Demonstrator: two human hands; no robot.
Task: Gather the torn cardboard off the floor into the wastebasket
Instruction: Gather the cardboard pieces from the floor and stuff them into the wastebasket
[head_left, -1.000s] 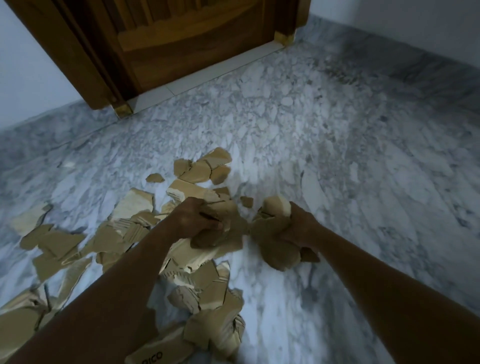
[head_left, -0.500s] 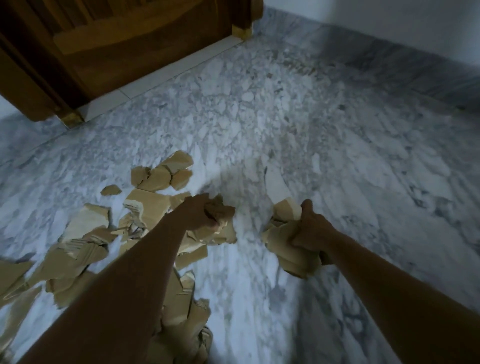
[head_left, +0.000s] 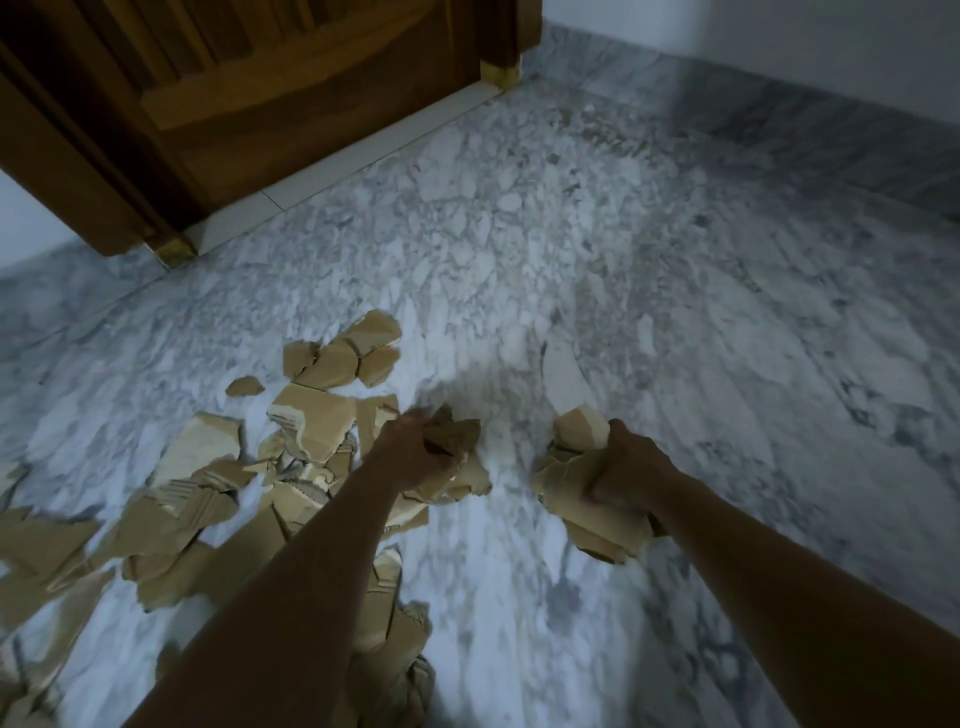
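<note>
Fingers (head_left: 442, 459) of our left hand (head_left: 410, 452) curl tight round a crumpled cardboard wad (head_left: 453, 432), and our right hand (head_left: 631, 467) grips a thicker cardboard bundle (head_left: 574, 501) the same way, thumb over the top. A second ago the two handfuls nearly touched; now they are apart, with a strip of bare marble floor (head_left: 571, 260) between them, and both are off the pile.

Our right bundle is long, its axis running from the end that points at the door (head_left: 260, 104) edge of the floor back toward us. The left wad is lumpy, with no clear long axis.

We count two hands and two held handfuls. Loose scraps (head_left: 311, 415) cover the floor's left side, short of the door edge. The farthest cluster has four pieces, with one small scrap alone just left of it. The nearer ones overlap too much to count.
</note>
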